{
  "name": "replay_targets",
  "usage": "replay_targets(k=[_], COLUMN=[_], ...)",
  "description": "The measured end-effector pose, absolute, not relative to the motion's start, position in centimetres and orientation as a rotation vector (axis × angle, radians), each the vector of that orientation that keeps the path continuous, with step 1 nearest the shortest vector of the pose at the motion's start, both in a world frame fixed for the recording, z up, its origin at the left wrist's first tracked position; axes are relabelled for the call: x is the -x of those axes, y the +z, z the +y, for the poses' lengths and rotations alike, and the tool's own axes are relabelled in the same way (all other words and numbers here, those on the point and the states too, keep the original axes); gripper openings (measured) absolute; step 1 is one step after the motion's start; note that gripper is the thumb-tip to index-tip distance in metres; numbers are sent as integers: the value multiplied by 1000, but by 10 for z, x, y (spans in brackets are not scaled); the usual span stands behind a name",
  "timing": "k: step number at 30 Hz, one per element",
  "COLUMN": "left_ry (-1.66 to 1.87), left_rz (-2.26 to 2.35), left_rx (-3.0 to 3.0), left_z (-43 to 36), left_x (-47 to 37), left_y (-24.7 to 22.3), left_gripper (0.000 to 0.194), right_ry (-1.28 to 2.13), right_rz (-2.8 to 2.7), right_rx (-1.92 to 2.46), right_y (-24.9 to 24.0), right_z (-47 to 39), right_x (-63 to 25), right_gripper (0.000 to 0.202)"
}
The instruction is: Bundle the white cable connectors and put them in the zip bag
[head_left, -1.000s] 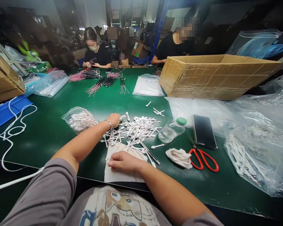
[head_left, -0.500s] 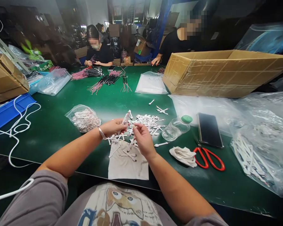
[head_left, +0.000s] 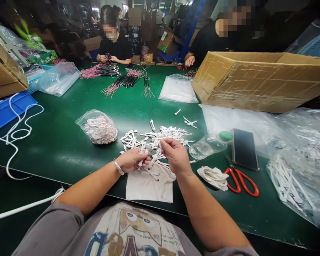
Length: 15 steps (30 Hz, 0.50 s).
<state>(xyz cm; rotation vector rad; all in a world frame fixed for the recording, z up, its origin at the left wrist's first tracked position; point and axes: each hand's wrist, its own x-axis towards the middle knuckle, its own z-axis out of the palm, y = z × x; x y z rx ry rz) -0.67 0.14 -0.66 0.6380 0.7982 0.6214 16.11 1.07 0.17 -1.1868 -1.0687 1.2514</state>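
Left hand (head_left: 132, 160) pinches white connectors (head_left: 143, 151); right hand (head_left: 177, 155) just beside (its grip unclear).

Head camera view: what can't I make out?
In the head view:
White pieces in the left hand: exact count, hidden by its grip.
Right hand: anything pinched, too small.
Large cardboard box: bottom, behind its near wall.
Handwriting on plastic bag beside it: too small.

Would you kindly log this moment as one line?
left hand: holding white connector pieces; right hand: pinched, contents unclear; connector pile: beyond hands
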Motion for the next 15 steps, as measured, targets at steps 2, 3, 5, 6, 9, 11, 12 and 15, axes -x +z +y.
replay_targets(k=[2, 3, 5, 6, 9, 11, 12, 15], left_ry=[640, 645, 649, 647, 610, 555, 528, 490], left_rz=[776, 765, 763, 773, 822, 831, 826, 805], left_rx=[-630, -634, -667, -692, -778, -841, -870, -920], left_z=[2, 2, 3, 3, 4, 4, 4, 3], left_x=[8, 9, 11, 13, 16, 18, 18, 17], left_y=[-6, -6, -6, -6, -7, -8, -10, -14], left_gripper=[35, 36, 39, 41, 40, 37, 36, 36], right_ry=[1450, 1536, 1675, 1743, 1899, 1885, 1832, 1595], right_rz=[-1069, -1079, -1064, -1047, -1024, -1074, -1120, -1318], right_rx=[1204, 1215, 1217, 1199, 1136, 1153, 1182, 1256], right_y=[1, 0, -2, -4, -9, -12, -13, -13], right_z=[10, 8, 5, 4, 4, 5, 6, 5], right_x=[-159, -158, -154, -152, -152, -153, -153, -152], right_gripper=[32, 35, 39, 39, 38, 34, 32, 26])
